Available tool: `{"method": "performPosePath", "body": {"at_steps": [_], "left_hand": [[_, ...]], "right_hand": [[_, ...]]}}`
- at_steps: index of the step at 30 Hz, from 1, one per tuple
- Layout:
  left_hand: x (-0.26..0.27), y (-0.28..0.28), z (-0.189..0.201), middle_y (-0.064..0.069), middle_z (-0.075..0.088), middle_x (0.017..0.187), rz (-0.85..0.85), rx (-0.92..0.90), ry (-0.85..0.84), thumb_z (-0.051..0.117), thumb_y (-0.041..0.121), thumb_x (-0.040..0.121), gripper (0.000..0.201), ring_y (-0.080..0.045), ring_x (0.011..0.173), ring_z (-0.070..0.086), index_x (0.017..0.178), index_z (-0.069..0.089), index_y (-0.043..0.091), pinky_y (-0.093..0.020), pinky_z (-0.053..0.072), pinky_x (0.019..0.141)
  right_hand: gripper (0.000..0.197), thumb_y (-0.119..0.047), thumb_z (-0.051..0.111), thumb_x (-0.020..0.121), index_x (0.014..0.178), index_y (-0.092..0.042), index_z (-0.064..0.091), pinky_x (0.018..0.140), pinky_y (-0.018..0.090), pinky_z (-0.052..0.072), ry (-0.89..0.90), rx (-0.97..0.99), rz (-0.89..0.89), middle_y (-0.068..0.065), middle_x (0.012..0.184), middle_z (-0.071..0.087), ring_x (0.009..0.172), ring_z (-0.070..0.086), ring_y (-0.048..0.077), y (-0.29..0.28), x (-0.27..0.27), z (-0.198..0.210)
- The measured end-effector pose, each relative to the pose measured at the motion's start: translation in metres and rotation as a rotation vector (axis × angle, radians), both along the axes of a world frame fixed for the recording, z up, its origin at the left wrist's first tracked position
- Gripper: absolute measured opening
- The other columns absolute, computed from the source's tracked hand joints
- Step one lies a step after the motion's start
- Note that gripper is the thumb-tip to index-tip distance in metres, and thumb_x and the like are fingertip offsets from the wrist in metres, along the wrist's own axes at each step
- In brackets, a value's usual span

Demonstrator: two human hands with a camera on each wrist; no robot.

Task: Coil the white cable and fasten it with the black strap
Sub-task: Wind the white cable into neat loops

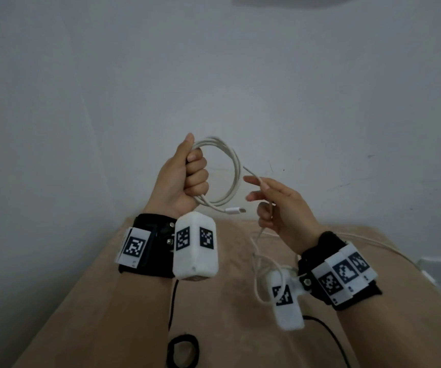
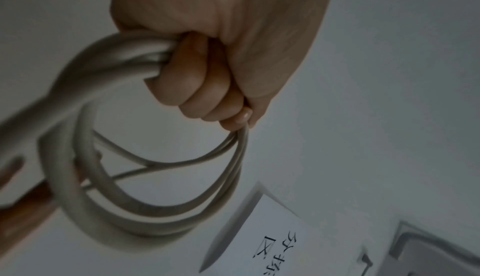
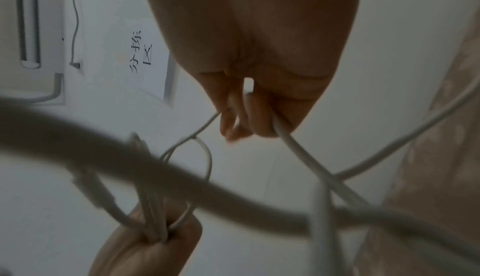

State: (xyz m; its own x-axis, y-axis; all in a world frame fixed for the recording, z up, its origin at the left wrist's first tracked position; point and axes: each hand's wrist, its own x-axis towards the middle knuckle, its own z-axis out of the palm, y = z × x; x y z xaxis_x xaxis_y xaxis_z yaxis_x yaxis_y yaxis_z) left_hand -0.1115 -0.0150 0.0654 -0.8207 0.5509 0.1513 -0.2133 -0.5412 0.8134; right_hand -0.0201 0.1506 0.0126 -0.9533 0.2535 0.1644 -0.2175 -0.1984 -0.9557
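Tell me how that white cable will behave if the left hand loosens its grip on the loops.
The white cable looks springy, so its loops would probably open out. The loose tail running through the right hand sags, so it is likely floppy and light.

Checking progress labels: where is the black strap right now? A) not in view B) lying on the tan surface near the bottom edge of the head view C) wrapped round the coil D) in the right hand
B: the black strap lies on the tan surface, while the left hand grips the coiled white cable and the right hand holds its loose run.
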Motion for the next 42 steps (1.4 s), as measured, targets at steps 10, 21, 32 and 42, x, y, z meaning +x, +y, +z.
{"method": "performPosePath", "body": {"at_steps": [10, 21, 32, 42], "left_hand": [[0.005, 0.015, -0.005, 0.01, 0.022, 0.041, 0.111, 0.031, -0.054, 0.04, 0.042, 0.1, 0.044, -0.002, 0.029, 0.017, 0.062, 0.033, 0.02, -0.015, 0.012, 0.028], [0.012, 0.032, -0.01, 0.009, 0.024, 0.042, 0.167, 0.047, -0.104, 0.043, 0.041, 0.099, 0.042, -0.003, 0.03, 0.018, 0.065, 0.039, 0.017, -0.016, 0.015, 0.028], [0.012, 0.041, -0.018, 0.007, 0.027, 0.036, -0.117, 0.241, -0.228, 0.036, 0.04, 0.101, 0.04, -0.007, 0.023, 0.025, 0.082, 0.056, 0.011, -0.013, 0.022, 0.028], [0.015, 0.043, -0.02, 0.006, 0.031, 0.037, -0.281, 0.306, -0.236, 0.031, 0.041, 0.101, 0.044, -0.008, 0.024, 0.029, 0.101, 0.06, 0.008, -0.013, 0.024, 0.032]], "right_hand": [[0.036, -0.028, 0.038, 0.099, 0.114, -0.008, 0.063, 0.042, 0.024, 0.012, 0.101, -0.057, 0.127, 0.012, 0.112, 0.07, 0.084, 0.062, 0.004, -0.016, 0.007, 0.009], [0.038, -0.032, 0.038, 0.098, 0.113, -0.007, 0.063, 0.066, 0.026, 0.046, 0.26, -0.257, 0.143, 0.001, 0.08, 0.062, 0.077, 0.062, 0.015, -0.024, 0.004, 0.011], [0.053, -0.046, 0.037, 0.094, 0.115, -0.001, 0.056, 0.084, 0.031, 0.054, 0.315, -0.602, 0.302, 0.0, 0.072, 0.053, 0.066, 0.056, 0.012, -0.013, 0.002, 0.015], [0.046, -0.039, 0.045, 0.092, 0.116, -0.001, 0.056, 0.075, 0.026, 0.055, 0.331, -0.66, 0.236, -0.003, 0.065, 0.053, 0.059, 0.057, 0.009, -0.008, -0.005, 0.009]]}}
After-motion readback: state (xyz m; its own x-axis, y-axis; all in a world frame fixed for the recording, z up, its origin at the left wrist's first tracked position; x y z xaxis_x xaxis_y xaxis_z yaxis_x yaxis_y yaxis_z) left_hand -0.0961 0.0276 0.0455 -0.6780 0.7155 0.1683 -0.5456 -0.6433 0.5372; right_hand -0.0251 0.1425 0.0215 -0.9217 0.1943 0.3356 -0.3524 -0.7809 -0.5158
